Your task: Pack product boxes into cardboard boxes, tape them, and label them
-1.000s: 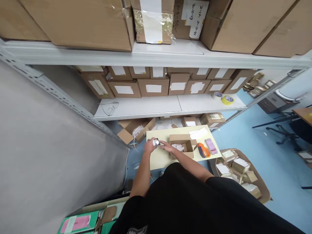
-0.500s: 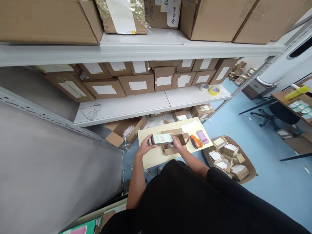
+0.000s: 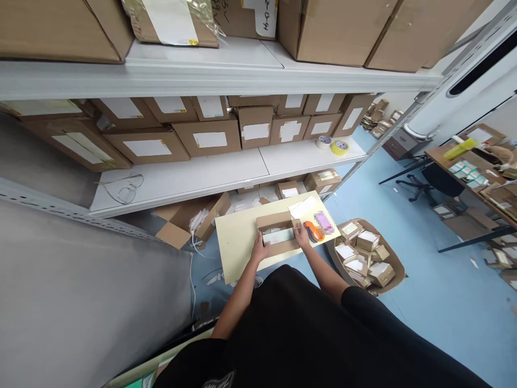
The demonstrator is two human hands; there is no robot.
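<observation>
Head camera view, looking forward and down: a person in a black top point(image 3: 302, 323) reaches both bare arms over a pale yellow tabletop point(image 3: 232, 242); on it stands an open brown carton point(image 3: 283, 248), and a slim pale green box point(image 3: 278, 236) lies lengthwise inside, along the carton's near side; the left hand point(image 3: 260, 249) is at the left end of both, the right hand point(image 3: 301, 236) at the right end; the fingers curl about these ends, but I cannot tell whether either hand grasps the slim box, the carton wall or both; just right of the carton lie an orange tool point(image 3: 314, 231) and a blurred pink-purple item point(image 3: 324, 222), with white papers point(image 3: 304, 206) behind; beyond the table, a white shelf point(image 3: 194, 180) bears labelled boxes point(image 3: 210, 141) and two tape rolls point(image 3: 340, 147), one white, one yellow; right of the table, a large floor carton point(image 3: 398, 272) holds many small parcels point(image 3: 382, 274).
</observation>
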